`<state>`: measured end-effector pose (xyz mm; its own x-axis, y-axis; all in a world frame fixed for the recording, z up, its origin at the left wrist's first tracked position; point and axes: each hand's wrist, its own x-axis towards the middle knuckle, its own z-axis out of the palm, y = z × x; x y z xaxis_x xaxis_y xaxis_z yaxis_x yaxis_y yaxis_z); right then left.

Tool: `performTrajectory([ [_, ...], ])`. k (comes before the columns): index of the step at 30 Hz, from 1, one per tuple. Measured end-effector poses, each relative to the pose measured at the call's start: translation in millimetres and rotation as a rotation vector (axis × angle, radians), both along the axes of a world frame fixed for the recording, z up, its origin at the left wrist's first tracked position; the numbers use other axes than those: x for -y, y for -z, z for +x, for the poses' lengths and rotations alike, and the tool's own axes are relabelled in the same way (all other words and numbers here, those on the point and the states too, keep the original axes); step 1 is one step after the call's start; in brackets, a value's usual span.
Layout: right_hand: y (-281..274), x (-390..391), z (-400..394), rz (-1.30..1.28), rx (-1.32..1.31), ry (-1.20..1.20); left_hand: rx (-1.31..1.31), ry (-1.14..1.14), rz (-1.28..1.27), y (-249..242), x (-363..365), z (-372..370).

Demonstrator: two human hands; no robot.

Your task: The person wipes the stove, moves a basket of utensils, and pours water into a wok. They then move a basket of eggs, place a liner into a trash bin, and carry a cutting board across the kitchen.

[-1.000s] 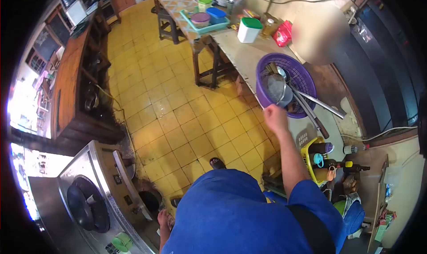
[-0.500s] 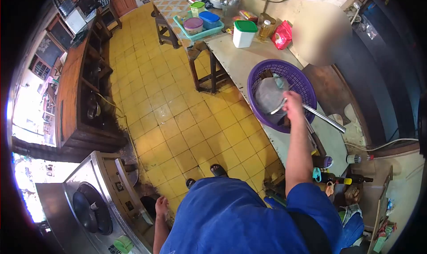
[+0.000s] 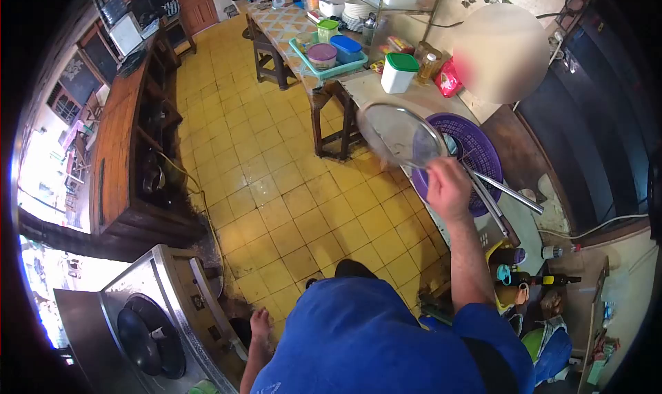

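Observation:
My right hand (image 3: 448, 187) is closed on a round, flat mesh strainer (image 3: 398, 133) near where its rim meets the handle. The strainer is a little blurred and reaches past the left rim of the purple basket (image 3: 491, 142), covering part of it. A long handle with a dark end runs back from the hand toward the counter's near end. Another metal rod (image 3: 517, 193) sticks out over the basket's right rim. My left hand (image 3: 261, 323) hangs low at my side near the stove, fingers loosely apart, with nothing visible in it.
A white tub with a green lid (image 3: 400, 73) stands behind the basket, beside a red packet (image 3: 448, 78). Several bottles (image 3: 545, 279) lie at the lower right. A stove with a black wok (image 3: 148, 335) is at lower left. Yellow tiled floor (image 3: 276, 187) lies between the counters.
My right hand has lifted the strainer out of the basket and moved it left, over the counter edge. The view has shifted slightly. My left hand stays low at my side.

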<state>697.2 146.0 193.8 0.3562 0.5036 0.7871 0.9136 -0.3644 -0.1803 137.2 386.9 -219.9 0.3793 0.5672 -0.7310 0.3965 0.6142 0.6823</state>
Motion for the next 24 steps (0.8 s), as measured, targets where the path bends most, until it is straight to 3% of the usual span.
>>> performTrajectory([
  [1,-1.7,-10.5,-4.3,-0.063,0.085,-0.041,-0.057,0.081,0.077,-23.0,-10.0,19.8],
  [2,-1.2,-17.4,-6.1,-0.061,0.080,-0.049,-0.120,0.157,0.154,-77.0,-21.3,65.0],
  [4,0.1,-30.2,-3.9,-0.180,0.207,-0.218,-0.093,0.144,0.227,-107.6,-44.8,110.2],
  [7,-0.7,-46.1,5.9,-0.155,0.235,-0.288,0.029,0.099,0.244,-136.6,-70.1,165.1],
  [11,11.6,-53.5,42.3,-0.111,0.184,-0.233,0.054,0.119,0.227,-120.9,-87.4,217.2],
  [18,43.4,-54.7,136.1,-0.038,0.130,-0.077,-0.152,0.216,0.133,-53.4,-91.1,251.1],
  [21,47.4,-59.9,180.6,-0.036,0.082,-0.087,-0.274,0.427,0.144,-26.4,-107.0,264.5],
  [24,66.3,-70.6,218.9,0.168,-0.465,0.045,-0.280,0.534,0.226,-25.8,-120.4,294.6],
])
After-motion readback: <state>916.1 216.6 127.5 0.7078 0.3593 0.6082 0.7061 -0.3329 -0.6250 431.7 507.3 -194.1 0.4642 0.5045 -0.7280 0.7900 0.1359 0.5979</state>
